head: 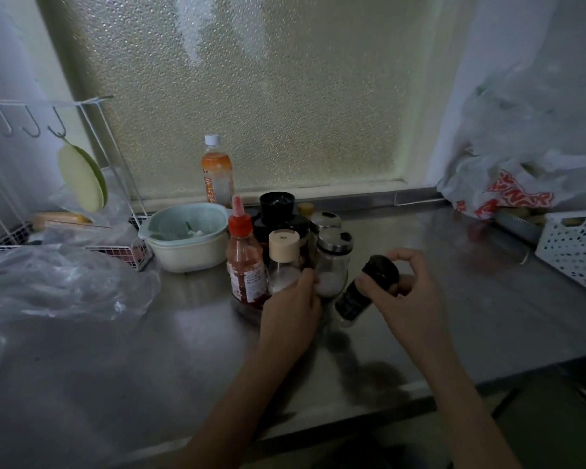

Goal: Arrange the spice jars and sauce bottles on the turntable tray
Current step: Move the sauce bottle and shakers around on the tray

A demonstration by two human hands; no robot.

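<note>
A steel counter (454, 265) carries a crowded turntable tray (242, 308) – red sauce bottle (246, 262) on its left side, spice jars (332, 258) packed behind. The left hand (290, 314) grips the tray's front rim, fingers curled. Just right of the tray, the right hand (408, 296) holds a tilted black-capped jar (366, 286) – fingers wrapped round its cap

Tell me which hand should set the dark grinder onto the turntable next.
Right. The right hand already grips the dark grinder, tilted, just right of the crowded turntable tray. The left hand rests against the tray's front jars, likely steadying them.
</note>
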